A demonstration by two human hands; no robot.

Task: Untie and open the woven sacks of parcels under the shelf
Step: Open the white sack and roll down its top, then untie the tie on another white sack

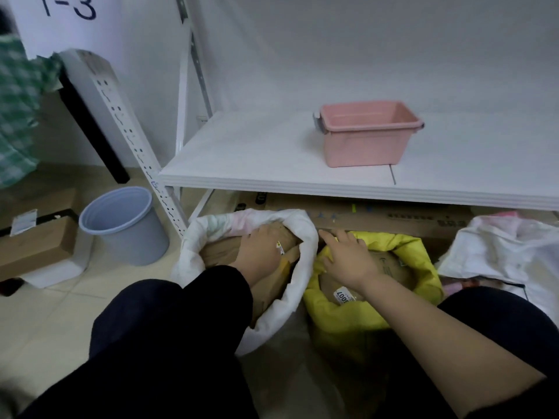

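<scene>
- Under the white shelf (pixel 272 176), in the head view, two woven sacks are standing side by side on the floor, mouths already gaping: a white sack (pixel 305 234) to the left and a yellow sack (pixel 420 261) touching it on the right.
- The left hand (pixel 260 246) is reaching down into the white sack, fingers relaxed and lying flat on the brown parcels (pixel 217 252), gripping nothing.
- The right hand (pixel 348 255) is resting palm-down on the parcel (pixel 390 267) inside the yellow sack, fingers spread toward the far rim, also holding nothing.
- A third sack (pixel 496 252), white and crumpled, is lying further right, apart from both hands; whether its mouth is tied cannot be told.
- That sack is sitting on the right hand's side, so the right arm is looking like the nearer one for it.
</scene>
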